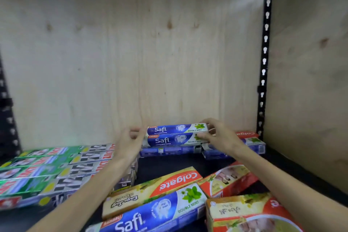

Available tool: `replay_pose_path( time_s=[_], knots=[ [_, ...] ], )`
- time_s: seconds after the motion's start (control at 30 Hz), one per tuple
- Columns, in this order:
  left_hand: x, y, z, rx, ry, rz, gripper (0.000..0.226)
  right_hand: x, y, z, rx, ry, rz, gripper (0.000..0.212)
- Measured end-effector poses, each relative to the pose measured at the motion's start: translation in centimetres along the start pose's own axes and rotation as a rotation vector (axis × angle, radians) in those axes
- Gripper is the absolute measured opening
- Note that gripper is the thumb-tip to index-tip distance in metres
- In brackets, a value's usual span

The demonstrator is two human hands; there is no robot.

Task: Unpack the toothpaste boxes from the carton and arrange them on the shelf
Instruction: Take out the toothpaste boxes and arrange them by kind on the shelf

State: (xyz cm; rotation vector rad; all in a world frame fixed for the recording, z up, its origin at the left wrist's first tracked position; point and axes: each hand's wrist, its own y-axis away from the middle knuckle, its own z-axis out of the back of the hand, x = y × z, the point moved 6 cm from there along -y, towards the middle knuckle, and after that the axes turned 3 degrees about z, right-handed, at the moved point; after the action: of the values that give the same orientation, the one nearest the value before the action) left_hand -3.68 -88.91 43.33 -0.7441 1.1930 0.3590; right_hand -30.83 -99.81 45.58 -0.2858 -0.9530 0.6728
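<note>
Two blue Safi toothpaste boxes [176, 134] lie stacked against the plywood back of the shelf, on top of other blue boxes [169, 150]. My left hand [130, 142] grips their left end and my right hand [219, 134] grips their right end, thumb on the front face. A loose Safi box [150, 213] lies near the front, beside a yellow-red Colgate box [150, 187]. No carton is in view.
Green and silver toothpaste boxes [47, 171] are stacked on the left of the dark shelf [169, 165]. More red Colgate boxes [227, 179] lie at the front right, and one [246, 134] at the back right. A black perforated upright [263, 62] stands on the right.
</note>
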Motion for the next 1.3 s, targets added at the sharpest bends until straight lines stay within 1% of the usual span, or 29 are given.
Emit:
replay_pose_path(
  time_s=[0.1,0.2,0.3,0.4,0.47,0.53,0.6,0.67,0.77,0.83,0.9,0.97,1.03,1.1,1.17,1.23,1.3],
  knots=[
    [0.2,0.0,0.3,-0.017,-0.019,-0.014,0.032,-1.1,-0.2,-0.4,-0.01,0.04,-0.021,0.033],
    [0.7,-0.1,-0.2,0.062,-0.075,-0.051,0.029,-2.0,0.1,0.2,-0.072,-0.01,-0.092,0.036],
    [0.8,-0.2,-0.6,0.113,-0.071,-0.082,0.025,-1.9,0.4,0.6,-0.118,0.009,-0.099,0.039],
    [-0.8,0.5,-0.3,0.041,-0.112,-0.174,0.019,-1.3,0.4,0.4,-0.117,-0.129,-0.1,0.037],
    [-2.0,1.0,0.1,0.014,-0.205,-0.236,0.017,-0.6,0.4,0.3,-0.053,-0.122,-0.078,0.042],
    [-2.5,1.2,0.3,0.05,-0.318,-0.239,0.02,0.0,0.6,0.3,0.027,-0.033,-0.031,0.05],
    [-2.7,1.3,0.6,0.116,-0.414,-0.224,0.026,0.4,1.0,0.5,0.075,0.104,-0.003,0.052],
    [-2.8,1.6,1.2,0.203,-0.451,-0.208,0.031,0.5,1.2,0.5,0.108,0.201,0.011,0.048],
    [-2.6,2.4,2.3,0.284,-0.452,-0.219,0.04,0.3,1.4,0.5,0.158,0.212,-0.007,0.048],
    [-2.4,2.8,3.0,0.27,-0.448,-0.234,0.039,0.4,1.6,0.1,0.194,0.21,-0.006,0.049],
    [-2.4,2.9,3.8,0.213,-0.446,-0.255,0.035,0.6,2.0,-0.4,0.222,0.171,-0.002,0.047],
    [-2.6,3.0,4.2,0.176,-0.496,-0.296,0.035,0.7,2.4,-0.9,0.246,0.143,0.008,0.047],
    [-2.6,3.1,4.0,0.199,-0.52,-0.319,0.033,0.5,2.4,-1.1,0.258,0.166,0.015,0.05],
    [-2.4,3.1,3.4,0.246,-0.53,-0.292,0.029,0.1,2.3,-1.1,0.267,0.231,0.014,0.062],
    [-2.1,3.0,2.8,0.27,-0.586,-0.278,0.029,-0.5,2.2,-0.9,0.266,0.396,0.026,0.075],
    [-1.7,2.6,2.2,0.267,-0.657,-0.276,0.035,-1.0,2.0,-0.6,0.247,0.543,0.039,0.079],
    [-1.1,2.3,1.8,0.25,-0.731,-0.28,0.038,-1.2,1.9,-0.4,0.215,0.564,0.052,0.079]
  ],
)
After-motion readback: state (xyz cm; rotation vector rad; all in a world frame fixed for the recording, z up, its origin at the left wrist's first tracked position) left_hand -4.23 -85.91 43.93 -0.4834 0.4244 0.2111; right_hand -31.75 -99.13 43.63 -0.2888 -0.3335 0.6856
